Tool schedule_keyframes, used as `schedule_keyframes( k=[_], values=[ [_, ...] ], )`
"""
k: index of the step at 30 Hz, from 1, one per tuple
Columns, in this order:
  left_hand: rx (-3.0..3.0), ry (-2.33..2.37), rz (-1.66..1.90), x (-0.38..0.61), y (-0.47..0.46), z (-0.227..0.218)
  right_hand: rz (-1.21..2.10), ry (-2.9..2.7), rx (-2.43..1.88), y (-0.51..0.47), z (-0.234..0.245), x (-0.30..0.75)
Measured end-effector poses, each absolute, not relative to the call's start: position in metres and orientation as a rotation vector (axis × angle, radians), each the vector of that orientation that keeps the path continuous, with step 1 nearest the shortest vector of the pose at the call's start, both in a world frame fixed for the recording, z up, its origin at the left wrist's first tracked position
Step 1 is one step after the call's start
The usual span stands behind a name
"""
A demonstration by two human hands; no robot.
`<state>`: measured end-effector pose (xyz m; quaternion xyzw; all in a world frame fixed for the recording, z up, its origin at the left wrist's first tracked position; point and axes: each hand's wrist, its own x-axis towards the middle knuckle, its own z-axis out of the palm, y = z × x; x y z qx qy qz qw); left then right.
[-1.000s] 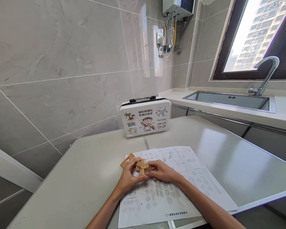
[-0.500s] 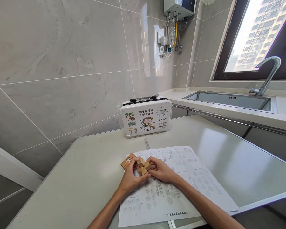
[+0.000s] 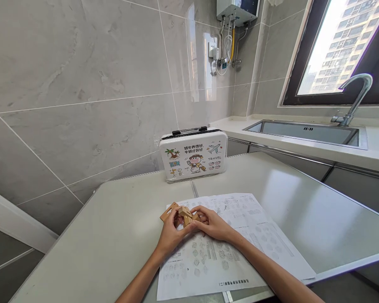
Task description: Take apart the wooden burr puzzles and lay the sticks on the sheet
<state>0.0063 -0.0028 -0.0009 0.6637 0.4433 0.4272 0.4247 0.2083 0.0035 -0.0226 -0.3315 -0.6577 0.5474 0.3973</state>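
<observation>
Between my two hands is a wooden interlocking puzzle [image 3: 187,213] made of short notched blocks. My left hand [image 3: 172,230] grips it from the left, thumb along its near side. From the right, my right hand [image 3: 211,224] closes on it with thumb and fingers, and the two thumbs nearly meet in front. Parts of the puzzle are hidden by the fingers. Just beyond my left fingers lie loose notched wooden pieces [image 3: 166,211], partly covered by that hand. Under both hands is a printed sheet [image 3: 240,269] with small diagrams of block shapes.
The pale folding table [image 3: 113,235] has a seam down its middle. A white case [image 3: 194,158] with cartoon prints and a black handle stands at the back by the tiled wall. To the right are a counter with a sink [image 3: 306,131] and a tap [image 3: 355,99].
The puzzle has turned slightly between my hands, and its top block now lies more level. My left thumb has moved right, nearer the right thumb. The case and sheet stay put.
</observation>
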Motion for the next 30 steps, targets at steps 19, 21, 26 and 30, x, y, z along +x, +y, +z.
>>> schedule_keyframes(
  k=[19, 21, 26, 30],
  values=[
    [1.39, 1.123, 1.242, 0.003, 0.001, 0.011, 0.796, -1.75, -1.181, 0.013, -0.031, 0.21],
    [1.386, 1.13, 1.231, 0.003, 0.001, 0.011, 0.785, -1.76, -1.173, 0.014, -0.032, 0.21],
    [1.387, 1.138, 1.23, 0.003, -0.001, 0.013, 0.838, -1.841, -1.016, 0.011, -0.028, 0.211],
    [1.385, 1.113, 1.209, 0.003, 0.0, 0.011, 0.872, -1.916, -0.96, 0.008, -0.028, 0.21]
  ],
)
